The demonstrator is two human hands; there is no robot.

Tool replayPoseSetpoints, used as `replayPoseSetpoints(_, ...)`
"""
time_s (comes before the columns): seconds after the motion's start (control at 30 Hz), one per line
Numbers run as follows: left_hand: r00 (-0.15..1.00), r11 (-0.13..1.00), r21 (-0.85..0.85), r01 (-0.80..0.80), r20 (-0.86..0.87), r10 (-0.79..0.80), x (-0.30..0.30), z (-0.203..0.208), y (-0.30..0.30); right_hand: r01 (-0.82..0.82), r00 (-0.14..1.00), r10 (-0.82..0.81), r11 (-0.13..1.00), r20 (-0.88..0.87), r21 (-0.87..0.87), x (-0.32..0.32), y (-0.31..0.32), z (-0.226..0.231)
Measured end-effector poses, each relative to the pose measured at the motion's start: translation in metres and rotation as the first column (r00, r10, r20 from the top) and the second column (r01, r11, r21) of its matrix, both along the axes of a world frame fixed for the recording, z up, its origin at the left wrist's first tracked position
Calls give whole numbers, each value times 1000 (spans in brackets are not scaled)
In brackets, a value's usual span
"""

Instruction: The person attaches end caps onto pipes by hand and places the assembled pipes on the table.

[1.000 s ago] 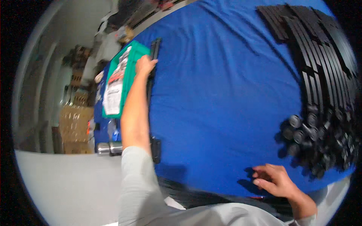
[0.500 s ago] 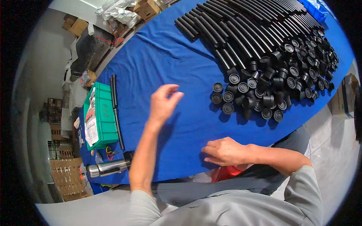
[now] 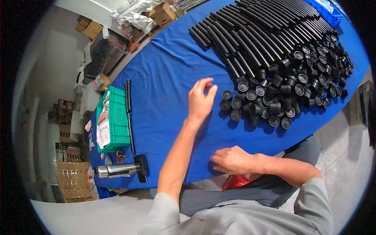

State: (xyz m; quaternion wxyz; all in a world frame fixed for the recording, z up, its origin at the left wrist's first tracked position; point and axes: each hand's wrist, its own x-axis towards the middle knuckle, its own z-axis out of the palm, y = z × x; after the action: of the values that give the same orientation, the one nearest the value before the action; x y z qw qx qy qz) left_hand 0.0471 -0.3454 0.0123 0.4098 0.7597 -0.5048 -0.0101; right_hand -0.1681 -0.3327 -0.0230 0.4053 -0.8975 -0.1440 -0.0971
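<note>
My left hand [image 3: 201, 101] hangs over the blue cloth with its fingers and thumb apart and nothing in them. It is just left of the pile of short black caps [image 3: 270, 100], which have wide, ringed round ends. None of the caps touches it. My right hand [image 3: 234, 159] is low over the near edge of the table, palm down and fingers curled together. Whether anything lies under those fingers is hidden. Beyond the caps, long black tubes [image 3: 254, 43] lie side by side in overlapping rows.
On the left of the blue cloth [image 3: 168, 70] stands a green crate [image 3: 118, 121] with printed paper in it. Black rods [image 3: 129, 113] lie along its side. Nearer me are a steel flask [image 3: 117, 170], a dark phone-like object [image 3: 141, 168] and small pliers [image 3: 120, 156]. A blue basket [image 3: 327, 15] stands far right.
My left hand has moved right, toward the caps, and its fingers stay apart. The right hand keeps its place, its fingers drawn slightly closer together. The whole view has shifted a little.
</note>
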Motion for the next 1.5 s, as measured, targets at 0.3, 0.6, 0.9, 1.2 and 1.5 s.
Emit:
replayPoseSetpoints(0.3, 991, 998, 60, 2, 134, -10, 59, -5, -137, -27, 999, 27, 1000, 20, 12, 1, 0, -2)
replayPoseSetpoints(0.6, 908, 843, 392, -369, -42, 418, 32, 8, -223, 6, 996, -7, 1000, 89, 7, -3, 1, -7)
replayPoseSetpoints(0.9, 874, 785, 457, -418, -33, 485, 44, 13, -243, -16, 999, 14, 999, 50, 36, -4, 1, -3)
replayPoseSetpoints(1.2, 849, 753, 494, -435, -54, 526, 65, 7, -242, -3, 997, -2, 998, 75, 60, -3, 7, -6)
replayPoseSetpoints(1.5, 796, 811, 312, -495, -211, 567, 76, 0, -221, -8, 998, 6, 1000, 64, 25, -1, 4, -2)
